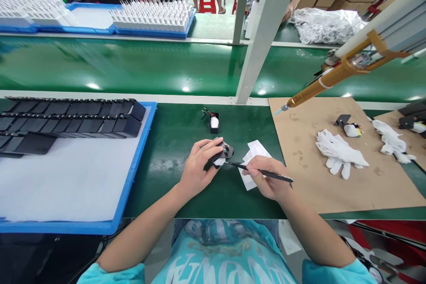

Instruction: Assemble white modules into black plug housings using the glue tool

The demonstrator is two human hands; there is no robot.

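Note:
My left hand [200, 165] is closed on a small black plastic housing [227, 151] with a white part inside, held at the middle of the green table. Between the thumb and fingers of my right hand [271, 176] are thin black tweezers [276, 175], their tip touching or very near the white part. White paper slips [256, 147] lie partly beneath my right hand. Just beyond my left hand stands another small black housing [214, 125] with a white piece in it and thin wires sticking out.
At left, a blue tray [117, 206] bears rows of black housings [100, 117]. Brown paper [309, 195] on the right holds white gloves [341, 151] and a small assembly [351, 129]. An orange dispenser nozzle [319, 83] overhangs it. Past the green conveyor [149, 66], people sit or work.

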